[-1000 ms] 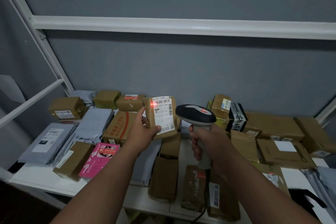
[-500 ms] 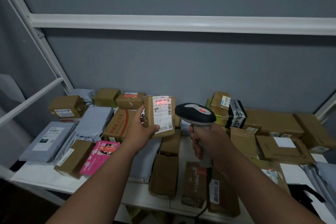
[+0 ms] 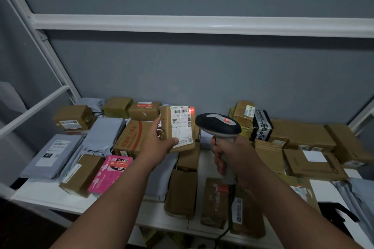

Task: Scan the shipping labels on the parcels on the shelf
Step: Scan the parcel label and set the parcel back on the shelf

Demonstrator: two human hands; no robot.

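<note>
Looking down, we see the white shelf [image 3: 50,196] running across the view from left to right, crowded with packages: grey mailer bags [image 3: 50,153] at the left, a pink packet [image 3: 110,174] beside them, and flat brown boxes [image 3: 303,133] piled at the right against the grey wall.

We hold one brown parcel [image 3: 168,127] raised above the middle of the shelf, clear of the others. Its long axis stands nearly upright, tipped slightly to the left at the top, and its labelled face is turned toward us and the scanner. Our left hand [image 3: 155,143] grips it from the left and below, thumb curled over the lower front, fingers hidden behind.

Our right hand [image 3: 232,157] is wrapped round the grey handle of the barcode scanner [image 3: 218,125], fingers curled tight. The dark scanner head sits just right of the parcel, its nose pointing away from us and leftward.

The white shipping label [image 3: 181,125] runs lengthwise up the parcel, barcode at the top. A small red light spot [image 3: 192,110] glows at the label's top right corner.
</note>
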